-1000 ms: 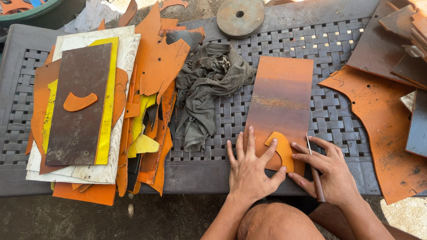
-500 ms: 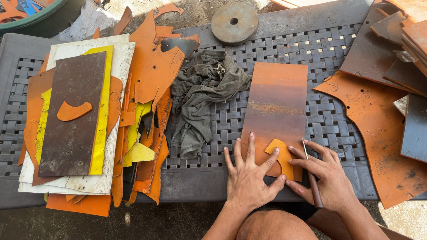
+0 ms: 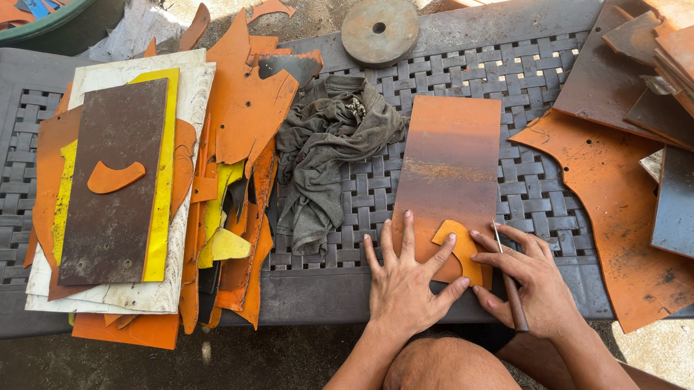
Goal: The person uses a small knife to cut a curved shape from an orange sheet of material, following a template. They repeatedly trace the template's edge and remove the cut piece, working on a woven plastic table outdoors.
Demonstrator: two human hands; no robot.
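Observation:
A long orange-brown sheet (image 3: 451, 163) lies on the grey woven plastic table (image 3: 536, 62). On its near end rests a small curved orange template (image 3: 460, 245). My left hand (image 3: 408, 282) lies flat with fingers spread, pressing the template and the sheet down. My right hand (image 3: 531, 277) grips a thin dark-handled scribing tool (image 3: 508, 278) like a pen, its metal tip touching the sheet at the template's right edge.
A crumpled grey rag (image 3: 326, 153) lies mid-table. At the left is a stack of brown, yellow, white and orange sheets (image 3: 116, 185) with offcuts (image 3: 239, 145). More rusty sheets (image 3: 636, 198) pile at the right. A round metal disc (image 3: 379, 30) sits at the far edge.
The view has shifted slightly. My right hand has moved the tool a little along the template's right edge; my left hand stays pressed on the template.

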